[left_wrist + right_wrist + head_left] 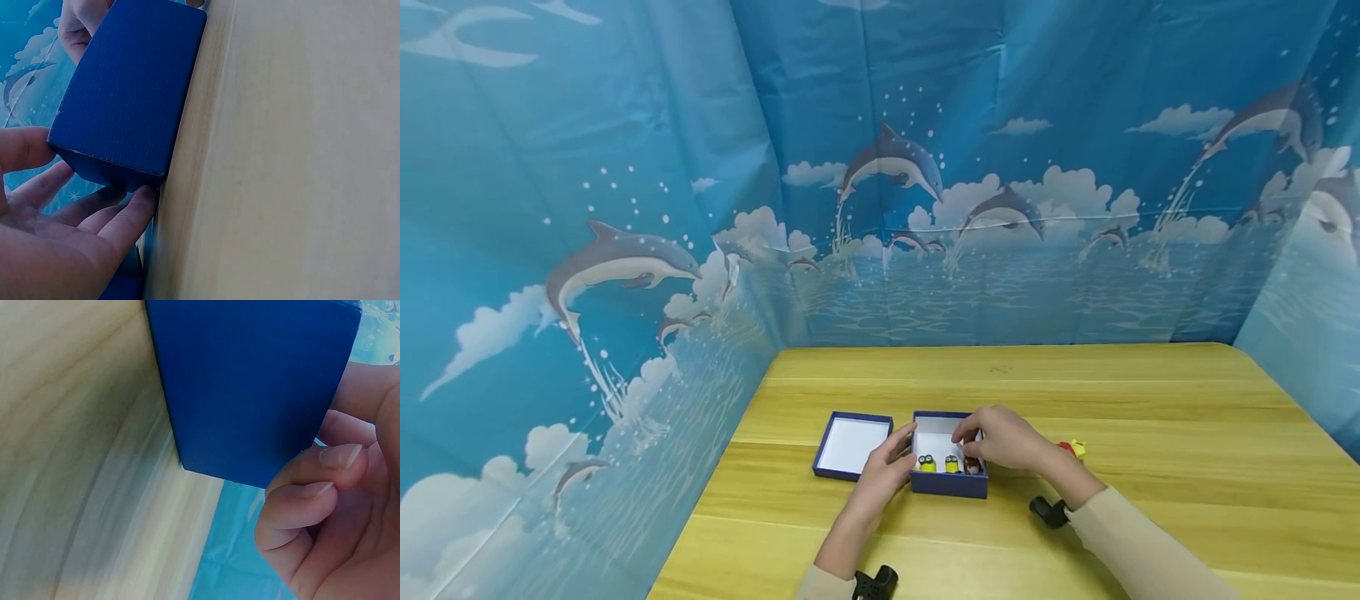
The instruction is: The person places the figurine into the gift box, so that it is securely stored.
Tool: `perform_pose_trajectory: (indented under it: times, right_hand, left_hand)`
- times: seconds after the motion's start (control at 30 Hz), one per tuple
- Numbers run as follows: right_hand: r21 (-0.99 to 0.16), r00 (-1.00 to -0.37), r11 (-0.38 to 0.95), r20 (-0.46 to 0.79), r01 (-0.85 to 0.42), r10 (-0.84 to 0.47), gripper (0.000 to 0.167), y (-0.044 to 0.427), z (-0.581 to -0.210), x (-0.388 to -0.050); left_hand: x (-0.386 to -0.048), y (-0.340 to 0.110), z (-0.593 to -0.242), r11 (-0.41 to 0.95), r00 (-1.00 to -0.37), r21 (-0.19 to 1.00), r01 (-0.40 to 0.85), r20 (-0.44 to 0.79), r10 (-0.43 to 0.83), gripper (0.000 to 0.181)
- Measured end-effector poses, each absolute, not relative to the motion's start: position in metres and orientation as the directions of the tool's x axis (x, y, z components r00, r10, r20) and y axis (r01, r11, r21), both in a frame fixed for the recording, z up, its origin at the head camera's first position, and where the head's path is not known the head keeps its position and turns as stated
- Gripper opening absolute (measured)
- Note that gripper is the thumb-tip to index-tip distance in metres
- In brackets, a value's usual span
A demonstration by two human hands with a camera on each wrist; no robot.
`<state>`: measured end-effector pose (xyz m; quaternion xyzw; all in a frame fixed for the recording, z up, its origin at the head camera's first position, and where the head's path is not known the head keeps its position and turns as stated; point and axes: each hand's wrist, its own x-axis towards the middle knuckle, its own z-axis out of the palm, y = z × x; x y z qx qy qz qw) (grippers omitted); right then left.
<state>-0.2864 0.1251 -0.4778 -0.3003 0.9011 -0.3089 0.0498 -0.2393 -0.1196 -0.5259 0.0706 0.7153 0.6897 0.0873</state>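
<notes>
In the head view, a blue sheet (1067, 50) with printed sea hangs beyond the wooden surface (1195, 442), which lies toward 6 o'clock. On this sheet, one dolphin (621, 254) is leaping at 9 o'clock, another dolphin (891, 162) at 12.

Bright head view, dimmer wrist views — soft (slightly hazy), tabletop (119, 462) shadowed

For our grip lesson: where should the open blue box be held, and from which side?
Grip the box by the outsides of its left and right walls, one hand from each side. It sits base-down with flat walls and an open top, so level, opposed pressure should help keep the small figures inside from tipping. The left hand is at the left wall.
</notes>
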Motion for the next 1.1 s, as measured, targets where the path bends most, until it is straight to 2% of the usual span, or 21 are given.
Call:
perform_pose_trajectory:
  times: [0.37,0.7,1.1]
  right_hand:
    - [-0.597,-0.806,0.629,0.053,-0.499,-0.589,0.017,0.1256,-0.4768,-0.2910]
    - [-0.598,-0.778,0.595,0.078,-0.537,-0.624,0.017,0.1245,-0.4763,-0.2896]
    - [-0.587,-0.780,0.619,0.033,-0.521,-0.625,0.016,0.1204,-0.4745,-0.2889]
  left_hand:
    - [-0.2398,-0.1190,-0.5259,0.021,-0.973,1.000,-0.022,-0.026,0.228,0.051]
    - [-0.2382,-0.1193,-0.5261,0.028,-0.974,0.999,-0.021,-0.027,0.224,0.051]
    - [-0.2389,-0.1190,-0.5273,0.026,-0.973,0.999,-0.023,-0.028,0.230,0.051]
